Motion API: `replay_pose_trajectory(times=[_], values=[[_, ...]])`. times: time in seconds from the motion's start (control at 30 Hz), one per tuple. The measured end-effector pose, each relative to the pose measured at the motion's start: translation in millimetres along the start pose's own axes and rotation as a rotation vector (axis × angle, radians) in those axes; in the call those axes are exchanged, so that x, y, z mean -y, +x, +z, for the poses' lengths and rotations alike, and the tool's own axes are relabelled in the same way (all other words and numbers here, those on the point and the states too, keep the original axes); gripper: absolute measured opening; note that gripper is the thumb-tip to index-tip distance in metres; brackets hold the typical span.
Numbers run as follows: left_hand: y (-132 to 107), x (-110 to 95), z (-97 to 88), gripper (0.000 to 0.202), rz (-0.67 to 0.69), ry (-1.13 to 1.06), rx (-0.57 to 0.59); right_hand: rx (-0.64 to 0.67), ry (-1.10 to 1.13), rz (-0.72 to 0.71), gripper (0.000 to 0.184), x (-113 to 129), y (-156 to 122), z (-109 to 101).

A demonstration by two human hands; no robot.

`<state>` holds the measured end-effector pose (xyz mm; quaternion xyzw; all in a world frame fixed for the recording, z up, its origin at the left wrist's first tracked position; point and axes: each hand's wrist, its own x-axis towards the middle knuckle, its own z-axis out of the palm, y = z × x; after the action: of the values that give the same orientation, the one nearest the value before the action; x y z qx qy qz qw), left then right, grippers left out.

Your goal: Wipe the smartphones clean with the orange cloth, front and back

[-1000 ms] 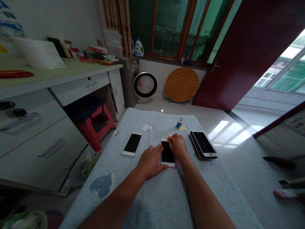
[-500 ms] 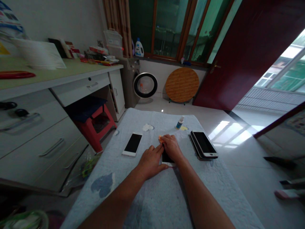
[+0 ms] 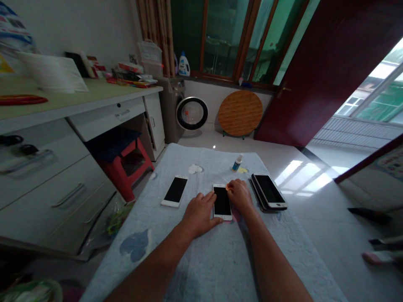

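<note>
A white phone (image 3: 222,202) with a dark screen lies face up in the middle of a light blue cloth-covered table (image 3: 214,260). My left hand (image 3: 199,214) lies flat beside the phone's left edge, fingers together, steadying it. My right hand (image 3: 239,195) sits at the phone's upper right edge, fingers closed on a small orange cloth (image 3: 228,188) that barely shows. A second white phone (image 3: 174,191) lies to the left. To the right rests a stack of phones (image 3: 268,191).
A small bottle (image 3: 237,162) and a white wad (image 3: 195,168) lie at the table's far end. A desk with drawers (image 3: 63,159) and a red stool (image 3: 126,163) stand left. A washing machine (image 3: 181,111) and a round wooden tabletop (image 3: 240,112) are beyond.
My right hand swept left across the phone's screen with the orange cloth, then came back to the phone's right edge, uncovering the screen. My left hand stayed put.
</note>
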<state>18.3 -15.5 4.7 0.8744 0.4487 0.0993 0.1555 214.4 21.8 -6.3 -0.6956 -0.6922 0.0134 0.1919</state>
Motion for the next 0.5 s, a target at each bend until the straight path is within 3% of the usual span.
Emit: replay_pose_trajectory(times=[0.23, 0.5], values=[[1.4, 2.1, -0.4, 0.076, 0.007, -0.025, 0.006, -0.051, 0.111, -0.055, 0.029, 12.8, 0.7, 8.4], [2.8, 4.1, 4.4, 0.098, -0.047, -0.134, -0.036, 0.101, 0.191, -0.182, 0.03, 26.2, -0.5, 3.8]])
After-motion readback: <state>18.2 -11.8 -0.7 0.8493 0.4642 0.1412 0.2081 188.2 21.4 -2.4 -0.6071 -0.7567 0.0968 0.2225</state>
